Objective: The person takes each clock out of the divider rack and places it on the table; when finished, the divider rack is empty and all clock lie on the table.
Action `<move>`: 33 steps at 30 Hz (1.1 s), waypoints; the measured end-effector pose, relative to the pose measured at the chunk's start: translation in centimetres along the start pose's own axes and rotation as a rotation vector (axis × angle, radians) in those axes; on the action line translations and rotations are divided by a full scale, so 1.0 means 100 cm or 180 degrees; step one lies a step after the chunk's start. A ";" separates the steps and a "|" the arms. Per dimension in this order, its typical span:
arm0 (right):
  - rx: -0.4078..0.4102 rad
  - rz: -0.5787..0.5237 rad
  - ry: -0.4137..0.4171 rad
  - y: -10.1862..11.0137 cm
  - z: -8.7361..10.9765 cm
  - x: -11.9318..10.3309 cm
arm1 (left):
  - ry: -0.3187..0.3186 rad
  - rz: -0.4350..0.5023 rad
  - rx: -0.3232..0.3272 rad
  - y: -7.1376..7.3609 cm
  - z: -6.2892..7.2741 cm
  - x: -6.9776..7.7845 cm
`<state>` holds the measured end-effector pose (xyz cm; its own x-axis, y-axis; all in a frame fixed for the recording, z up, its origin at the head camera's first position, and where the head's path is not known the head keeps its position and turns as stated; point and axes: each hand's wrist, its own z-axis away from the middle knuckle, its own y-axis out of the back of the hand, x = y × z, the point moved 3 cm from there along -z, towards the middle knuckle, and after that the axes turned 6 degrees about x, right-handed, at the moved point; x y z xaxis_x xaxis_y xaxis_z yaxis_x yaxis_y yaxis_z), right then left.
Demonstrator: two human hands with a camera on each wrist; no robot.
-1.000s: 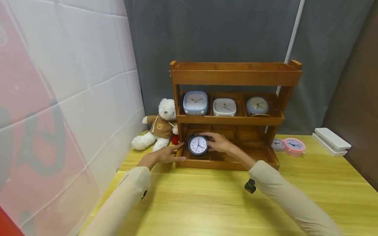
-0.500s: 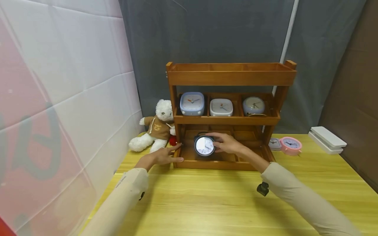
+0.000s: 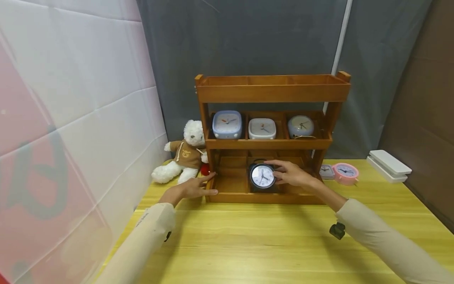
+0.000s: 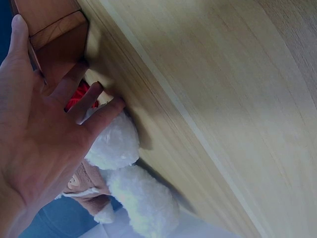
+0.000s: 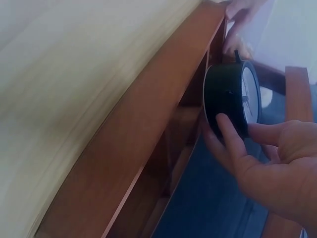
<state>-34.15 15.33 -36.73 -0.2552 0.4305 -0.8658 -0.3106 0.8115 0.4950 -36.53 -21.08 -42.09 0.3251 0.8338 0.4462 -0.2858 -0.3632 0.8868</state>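
Note:
A round black alarm clock (image 3: pixel 262 176) with a white dial and a top handle is in my right hand (image 3: pixel 293 174). Thumb and fingers grip its right side in front of the middle compartment of the wooden shelf's (image 3: pixel 266 198) bottom tier. In the right wrist view, the fingers of my right hand (image 5: pixel 277 166) curl round the black case. My left hand (image 3: pixel 193 187) touches the shelf's lower left end with its fingers spread and fairly straight, as the left wrist view shows of the same hand (image 4: pixel 47 124).
The middle tier holds a blue clock (image 3: pixel 227 124), a white clock (image 3: pixel 262 129) and a round bluish clock (image 3: pixel 300 126). A white teddy bear (image 3: pixel 188 154) sits left of the shelf. To the right lie a grey clock (image 3: pixel 326 172), a pink clock (image 3: pixel 346 174) and a white flat device (image 3: pixel 389 165).
My right hand has carried the black alarm clock rightward, from the bottom tier's left compartment to its middle one. The left hand has stayed at the shelf's end.

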 end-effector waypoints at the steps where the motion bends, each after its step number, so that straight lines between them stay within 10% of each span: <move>1: 0.0013 -0.0010 -0.0001 0.003 0.001 0.002 | -0.0001 -0.0004 -0.0001 0.000 0.000 0.000; 33: 0.0020 -0.0339 -0.0215 0.124 0.077 0.051 | 0.0023 -0.0009 -0.0020 0.002 0.002 0.003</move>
<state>-32.29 30.62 -35.54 -0.1589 0.3673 -0.9164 -0.3267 0.8564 0.3999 -36.31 -20.95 -41.76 0.3195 0.8377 0.4429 -0.2906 -0.3582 0.8872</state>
